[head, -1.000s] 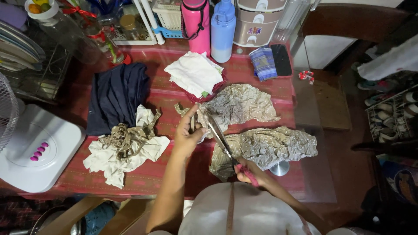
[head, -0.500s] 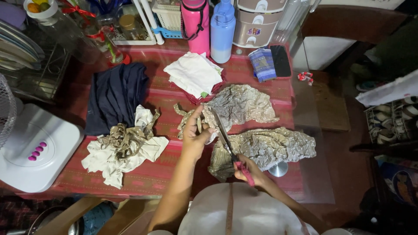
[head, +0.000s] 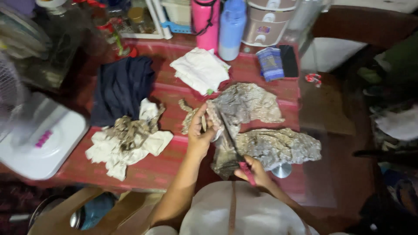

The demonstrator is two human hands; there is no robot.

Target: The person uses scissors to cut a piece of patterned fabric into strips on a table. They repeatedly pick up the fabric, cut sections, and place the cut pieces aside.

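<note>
Red table | left hand grips cloth | right hand clasps scissors, blades pointing away

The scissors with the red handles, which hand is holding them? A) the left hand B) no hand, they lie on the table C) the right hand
C: the right hand grips the red handles of the scissors, with the blades pointing up into the patterned grey-brown cloth that the left hand holds.
</note>
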